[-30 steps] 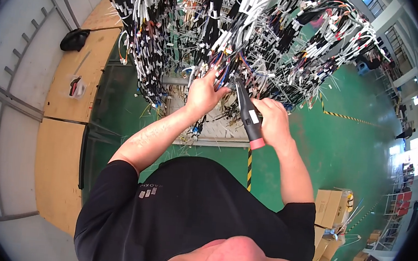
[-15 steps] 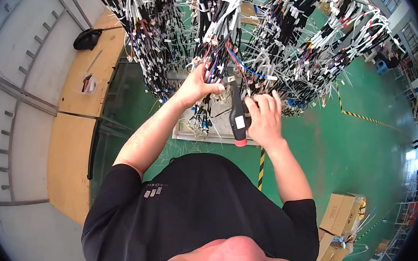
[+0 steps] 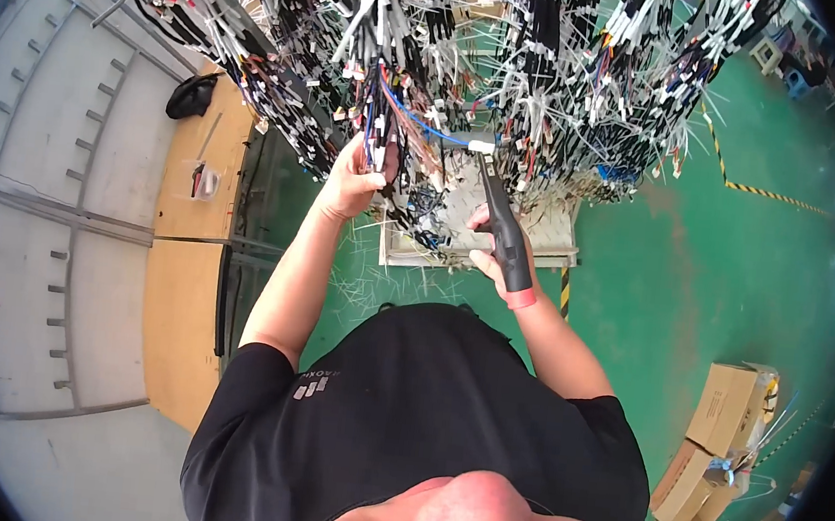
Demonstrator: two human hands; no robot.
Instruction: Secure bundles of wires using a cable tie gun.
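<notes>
Thick bundles of wire harness (image 3: 550, 32) hang before me, black and white strands with many white connectors and bristling cable ties. My left hand (image 3: 353, 182) is closed round a hanging strand of wires (image 3: 381, 141), its thumb across the front. In my right hand (image 3: 495, 248) is a black cable tie gun (image 3: 509, 231) with a red end toward me. Its nose points up, close to a white connector (image 3: 482, 147) on a blue wire. Part of the right hand is hidden behind the tool.
A pale platform (image 3: 559, 257) lies beneath the harnesses. White offcuts (image 3: 365, 286) litter the green floor (image 3: 624, 311). A wooden bench (image 3: 183, 298) at left holds a clear tray (image 3: 206, 183) and a black bag (image 3: 190, 96). Cardboard boxes (image 3: 725, 406) stand at lower right.
The view has shifted. My left hand has moved down along the wires. My right hand has drawn back toward me and now grips the gun from underneath, with its nose clear of the strand.
</notes>
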